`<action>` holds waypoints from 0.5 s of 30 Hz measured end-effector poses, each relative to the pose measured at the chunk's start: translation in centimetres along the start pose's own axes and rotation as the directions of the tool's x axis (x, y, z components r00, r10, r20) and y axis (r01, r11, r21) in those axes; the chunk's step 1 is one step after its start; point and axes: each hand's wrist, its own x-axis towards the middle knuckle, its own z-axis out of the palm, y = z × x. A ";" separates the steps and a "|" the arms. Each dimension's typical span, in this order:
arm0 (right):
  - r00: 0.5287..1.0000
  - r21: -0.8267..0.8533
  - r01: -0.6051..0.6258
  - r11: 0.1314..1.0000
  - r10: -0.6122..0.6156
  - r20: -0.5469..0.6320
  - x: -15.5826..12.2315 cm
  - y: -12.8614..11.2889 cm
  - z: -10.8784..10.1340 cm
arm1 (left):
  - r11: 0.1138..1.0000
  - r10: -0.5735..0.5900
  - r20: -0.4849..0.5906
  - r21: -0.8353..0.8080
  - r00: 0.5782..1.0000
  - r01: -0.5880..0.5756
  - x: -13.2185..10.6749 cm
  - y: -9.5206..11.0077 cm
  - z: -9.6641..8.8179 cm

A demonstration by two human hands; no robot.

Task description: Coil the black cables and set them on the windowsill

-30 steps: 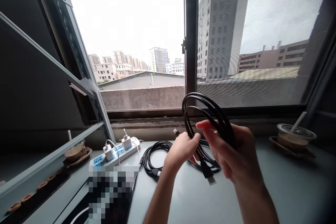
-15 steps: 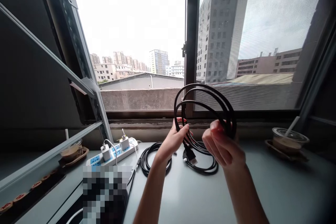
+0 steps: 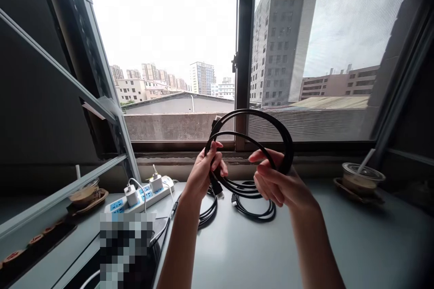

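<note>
A coiled black cable (image 3: pixel 289 142) is held up above the table in front of the window. My left hand (image 3: pixel 198 175) is closed around the left side of the loops. One dark plug (image 3: pixel 216 123) sticks up above that hand, and another plug (image 3: pixel 216 188) hangs just below its fingers. On the right side of the loops is my right hand (image 3: pixel 286 185), its fingers curled around the strands with thumb and forefinger slightly apart. Behind the hands, two more coiled black cables lie on the table: a left coil (image 3: pixel 210 217), partly hidden by my left arm, and a right coil (image 3: pixel 259 219).
A white power strip (image 3: pixel 158 197) with two plugged-in adapters lies at left on the grey table (image 3: pixel 233 253). A lidded cup with a straw (image 3: pixel 361 180) stands at right. Metal shelf bars (image 3: pixel 64 65) cross the left side, near a mirrored reflection of a similar cup.
Both hands and the held coil have shifted left in the view. My left hand has closed more firmly around the loops, and a plug now sticks up above it. My right hand's fingers have loosened somewhat.
</note>
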 end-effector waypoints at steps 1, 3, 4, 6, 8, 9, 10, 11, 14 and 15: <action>1.000 -0.035 0.003 0.999 -0.004 -0.030 0.1 0.0 -0.4 | 0.999 0.035 0.004 -0.038 0.999 -0.035 -0.1 0.3 -0.1; 0.991 -0.130 -0.006 0.992 -0.011 -0.130 0.4 0.1 -1.4 | 0.992 0.106 0.010 -0.075 0.994 -0.105 -0.6 1.0 -0.2; 0.979 -0.182 -0.012 0.983 -0.026 -0.202 0.6 0.2 -1.8 | 0.990 0.129 0.013 -0.068 0.992 -0.127 -0.8 1.4 -0.2; 0.937 -0.267 -0.017 0.964 -0.077 -0.340 0.9 0.2 -2.3 | 0.990 0.139 0.014 -0.012 0.990 -0.139 -1.4 1.9 -0.1; 0.905 -0.307 -0.003 0.952 -0.128 -0.405 1.2 0.2 -2.3 | 0.989 0.138 -0.011 0.055 0.990 -0.137 -1.9 2.2 0.2; 0.899 -0.317 0.011 0.948 -0.148 -0.413 1.2 0.1 -2.1 | 0.987 0.143 -0.031 0.076 0.989 -0.141 -2.1 2.2 0.5; 0.894 -0.334 0.025 0.942 -0.171 -0.414 1.2 0.0 -1.9 | 0.986 0.151 -0.050 0.082 0.987 -0.147 -2.3 2.2 0.8; 0.885 -0.365 0.041 0.930 -0.203 -0.419 1.1 -0.2 -1.6 | 0.985 0.156 -0.061 0.080 0.986 -0.151 -2.4 2.1 1.1; 0.820 -0.528 0.073 0.846 -0.352 -0.451 0.6 -1.0 -0.9 | 0.992 0.119 -0.020 0.053 0.993 -0.118 -2.6 1.8 2.0; 0.797 -0.579 0.076 0.812 -0.399 -0.454 0.4 -1.2 -0.9 | 0.995 0.094 0.007 0.042 0.996 -0.095 -2.6 1.7 2.3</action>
